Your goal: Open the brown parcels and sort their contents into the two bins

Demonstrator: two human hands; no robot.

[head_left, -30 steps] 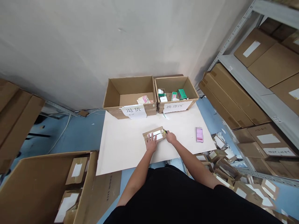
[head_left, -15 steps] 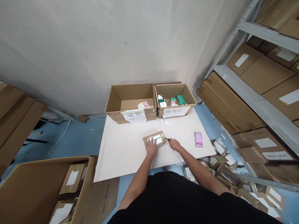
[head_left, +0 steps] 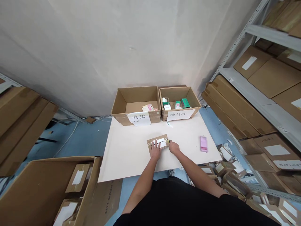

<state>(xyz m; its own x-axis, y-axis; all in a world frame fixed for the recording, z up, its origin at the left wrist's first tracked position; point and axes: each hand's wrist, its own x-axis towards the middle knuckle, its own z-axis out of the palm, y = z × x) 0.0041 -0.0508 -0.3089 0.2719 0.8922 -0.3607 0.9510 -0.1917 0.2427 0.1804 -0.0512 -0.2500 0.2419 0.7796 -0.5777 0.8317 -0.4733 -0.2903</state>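
A small taped cardboard box (head_left: pixel 166 137) with a white label lies on the white table (head_left: pixel 124 150). Flat across its near left part rests my left hand (head_left: pixel 155 150), fingers spread over the label. My right hand (head_left: pixel 174 147) is closed around a box cutter (head_left: pixel 169 141), held against the right end of the box. Most of the cutter is hidden by my fingers, and the blade cannot be made out. On the right of the table lies a pink, blurred item (head_left: pixel 203 144).
Two open cardboard boxes with paper signs, a larger one (head_left: pixel 117 119) and a smaller one (head_left: pixel 198 105), stand along the table's back. A big carton (head_left: pixel 35 163) holding parcels is at lower left. Shelving (head_left: pixel 258 91) with boxes rises on the right, above piled parcels (head_left: pixel 225 168).
My right hand has brought the box cutter from just off the box's right end up against it. My left hand stays on the box. The whole view has shifted slightly.
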